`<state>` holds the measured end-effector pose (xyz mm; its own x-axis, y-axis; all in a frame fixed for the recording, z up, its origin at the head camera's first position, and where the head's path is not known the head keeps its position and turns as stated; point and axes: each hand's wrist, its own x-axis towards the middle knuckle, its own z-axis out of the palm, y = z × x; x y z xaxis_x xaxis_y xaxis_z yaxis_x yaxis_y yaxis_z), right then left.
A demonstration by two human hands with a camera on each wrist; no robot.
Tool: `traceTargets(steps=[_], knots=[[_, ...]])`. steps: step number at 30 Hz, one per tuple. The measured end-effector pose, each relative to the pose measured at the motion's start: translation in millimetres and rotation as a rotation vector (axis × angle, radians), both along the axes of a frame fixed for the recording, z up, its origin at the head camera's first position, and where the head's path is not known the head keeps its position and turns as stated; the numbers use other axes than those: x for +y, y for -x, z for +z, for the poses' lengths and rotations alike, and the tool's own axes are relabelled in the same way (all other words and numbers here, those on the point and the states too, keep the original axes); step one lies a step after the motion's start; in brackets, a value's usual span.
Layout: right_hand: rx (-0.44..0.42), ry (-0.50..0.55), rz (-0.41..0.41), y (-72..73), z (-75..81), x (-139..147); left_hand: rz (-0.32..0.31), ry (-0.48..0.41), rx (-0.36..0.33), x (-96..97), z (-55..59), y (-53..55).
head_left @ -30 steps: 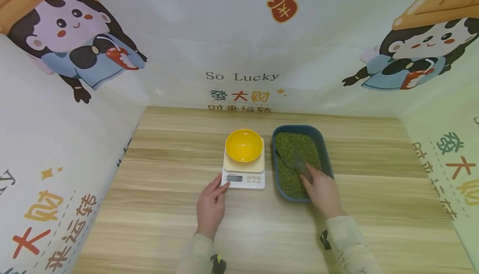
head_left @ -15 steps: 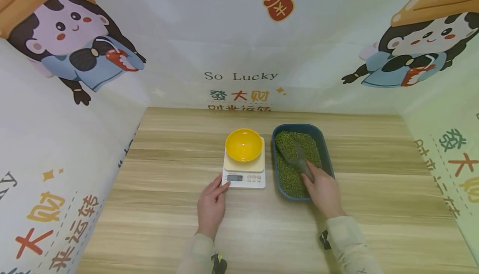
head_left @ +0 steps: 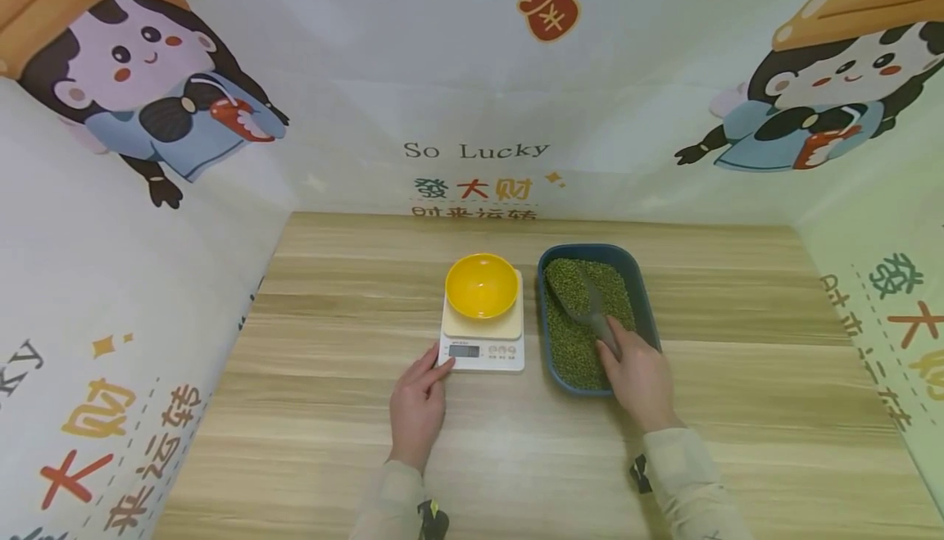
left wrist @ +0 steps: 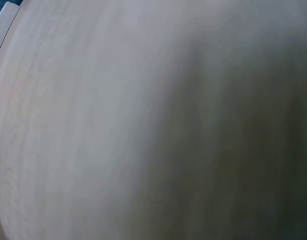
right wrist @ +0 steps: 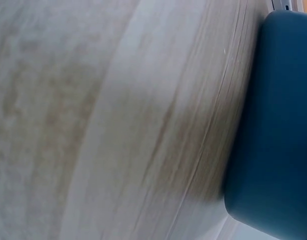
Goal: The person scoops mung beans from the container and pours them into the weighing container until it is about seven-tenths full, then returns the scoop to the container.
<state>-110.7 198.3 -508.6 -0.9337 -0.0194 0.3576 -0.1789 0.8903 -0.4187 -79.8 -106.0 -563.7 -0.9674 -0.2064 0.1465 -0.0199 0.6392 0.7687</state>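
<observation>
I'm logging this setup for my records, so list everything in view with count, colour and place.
Bowl: one, yellow, on the scale
Scale: one, white with cream platform, left of the tub
Tub: one, dark blue, right of the scale
Grains: too many to count, green, in the tub
Scoop: one, grey, in the tub
Table: one, light wood-look, under scale and tub
Backdrop: one surround, mostly white with coloured cartoons and lettering, behind and beside the table
Black items: two, black, one at each cuff, details unclear
Sleeves: two, pale beige, near edge of the head view
Left hand: one, bare, touching the scale's near left corner
Right hand: one, bare, gripping the scoop's handle
</observation>
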Motion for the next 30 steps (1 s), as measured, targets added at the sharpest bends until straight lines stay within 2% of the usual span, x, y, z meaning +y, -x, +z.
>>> traceTargets(steps=[7,20,25,30], knots=[[-0.029,0.024,-0.009,-0.7,-0.3,-0.5,0.008,0.010,0.024,-0.1,-2.4,-0.3],[0.054,0.067,-0.027,-1.2,-2.3,-0.7,0.001,0.001,0.024,0.3,-0.8,1.7],[0.127,0.066,-0.014,-1.4,-5.6,-0.1,0.016,0.000,-0.013,0.4,-2.3,0.9],[0.156,0.080,-0.014,-2.3,-5.6,-0.7,0.019,0.006,-0.027,0.4,-2.2,0.7]])
